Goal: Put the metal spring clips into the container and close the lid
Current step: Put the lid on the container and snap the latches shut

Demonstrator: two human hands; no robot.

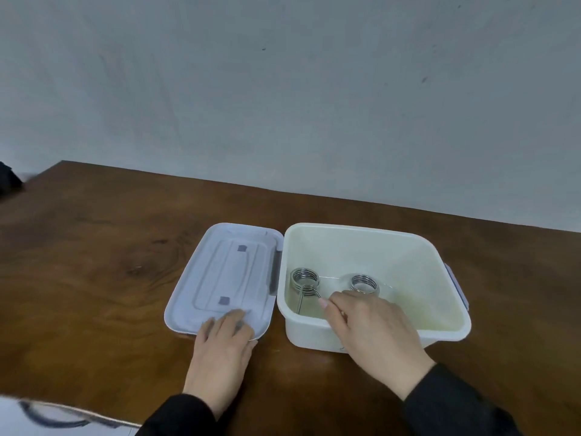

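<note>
A white plastic container stands open on the wooden table. Two coiled metal spring clips lie on its bottom. One metal spring clip lies at the left wall and the other spring clip near the middle. My right hand reaches over the near rim, its fingers curled on the wire arms of the middle clip, which it hides. The pale blue lid lies flat just left of the container. My left hand lies on the lid's near edge, fingers on top and thumb at the rim.
The brown wooden table ends at a grey wall behind. A dark object sits at the far left edge. A pale object with a grey handle shows below the table's near left edge.
</note>
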